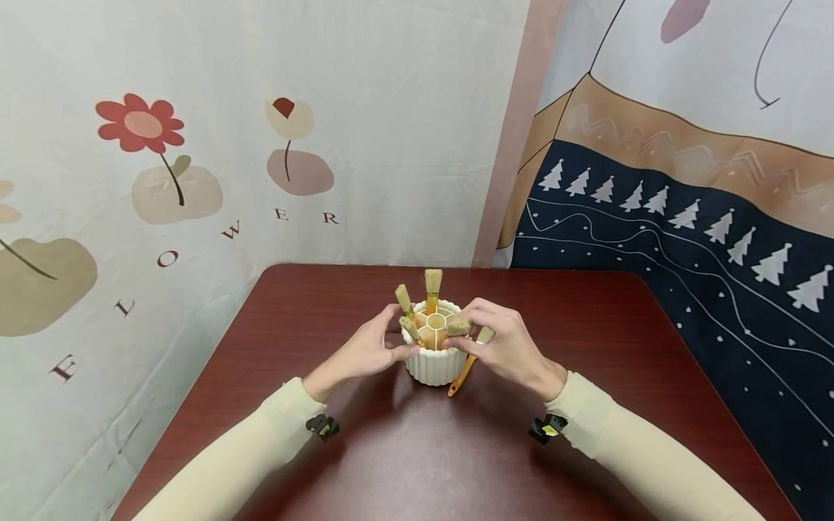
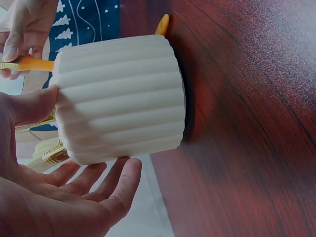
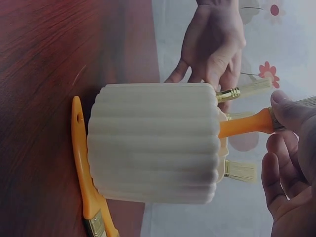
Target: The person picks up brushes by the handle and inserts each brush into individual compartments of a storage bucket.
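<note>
A white ribbed pot (image 1: 433, 365) with divided compartments stands mid-table, several bristle brushes (image 1: 432, 284) upright in it. My left hand (image 1: 396, 334) cups the pot's left side, its thumb (image 2: 34, 104) against the rim and its fingers (image 2: 106, 180) nearly straight beside the wall. My right hand (image 1: 466, 330) pinches the ferrule end of an orange-handled brush (image 3: 246, 123) that sits partly inside the pot (image 3: 153, 143). A second orange-handled brush (image 1: 464, 374) lies flat on the table against the pot's right side.
The dark red table (image 1: 417, 456) meets printed cloth backdrops at the back and both sides: a flower cloth (image 1: 143, 130) on the left and a tree-pattern cloth (image 1: 684, 217) on the right. Small clips (image 1: 322, 427) sit at both cuffs.
</note>
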`<action>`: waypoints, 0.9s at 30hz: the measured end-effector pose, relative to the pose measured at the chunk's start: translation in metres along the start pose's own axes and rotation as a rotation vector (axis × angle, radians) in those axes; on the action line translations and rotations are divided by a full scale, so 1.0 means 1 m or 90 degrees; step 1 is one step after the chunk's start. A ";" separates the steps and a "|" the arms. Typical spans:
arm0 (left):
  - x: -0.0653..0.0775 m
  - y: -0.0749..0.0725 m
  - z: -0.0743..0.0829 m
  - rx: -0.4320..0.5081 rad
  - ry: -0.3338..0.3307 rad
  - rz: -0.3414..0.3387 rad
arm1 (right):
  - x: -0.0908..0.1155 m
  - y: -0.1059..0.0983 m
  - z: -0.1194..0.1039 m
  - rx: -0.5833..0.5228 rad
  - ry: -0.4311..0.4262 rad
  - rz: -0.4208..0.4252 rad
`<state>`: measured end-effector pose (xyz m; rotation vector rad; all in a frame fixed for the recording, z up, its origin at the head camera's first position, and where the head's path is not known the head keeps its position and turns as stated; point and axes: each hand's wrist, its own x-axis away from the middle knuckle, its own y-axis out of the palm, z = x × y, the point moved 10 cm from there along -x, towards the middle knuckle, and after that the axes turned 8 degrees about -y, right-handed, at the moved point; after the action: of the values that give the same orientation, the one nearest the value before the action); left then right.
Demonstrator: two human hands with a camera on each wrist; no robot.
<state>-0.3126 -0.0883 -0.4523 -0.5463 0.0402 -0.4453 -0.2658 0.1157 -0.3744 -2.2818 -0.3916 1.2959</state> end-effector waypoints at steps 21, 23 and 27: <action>0.002 -0.001 0.001 -0.018 -0.011 0.004 | 0.004 0.015 0.004 0.033 -0.021 -0.010; 0.002 -0.001 0.000 -0.013 -0.017 0.002 | 0.005 0.017 0.005 0.037 -0.022 -0.010; 0.003 -0.001 -0.001 -0.006 -0.025 0.001 | 0.007 0.019 0.007 0.049 -0.034 -0.007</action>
<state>-0.3110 -0.0909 -0.4521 -0.5641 0.0050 -0.4323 -0.2685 0.1048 -0.3929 -2.1825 -0.3651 1.3453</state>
